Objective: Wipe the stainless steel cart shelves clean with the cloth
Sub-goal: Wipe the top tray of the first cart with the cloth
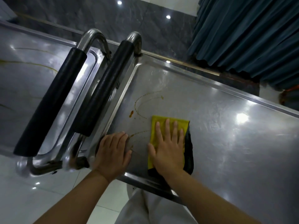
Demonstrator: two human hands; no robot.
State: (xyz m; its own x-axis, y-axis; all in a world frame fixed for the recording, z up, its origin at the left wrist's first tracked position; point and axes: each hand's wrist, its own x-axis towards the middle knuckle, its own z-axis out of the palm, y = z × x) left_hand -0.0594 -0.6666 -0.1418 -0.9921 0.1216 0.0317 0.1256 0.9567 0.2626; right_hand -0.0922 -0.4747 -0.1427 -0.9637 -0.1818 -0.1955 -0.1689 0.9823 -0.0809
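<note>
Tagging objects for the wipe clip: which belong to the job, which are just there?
Job: yellow cloth; right hand pressing it flat; left hand resting on the steel shelf; brown stains.
Just there: second cart, untouched; black handle grips; blue curtain; floor tiles.

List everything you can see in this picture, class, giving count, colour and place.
Carts: two, steel, side by side.
Handles: two, black grips, between the shelves.
Cloth: one, yellow and dark, on right cart's shelf.
Stains: several, brown, on shelf left of cloth.
Curtain: one, teal, upper right.
Floor: one, white tiles, lower left.
Left hand: one, bare, flat on shelf corner.
Right hand: one, bare, flat on cloth.
</note>
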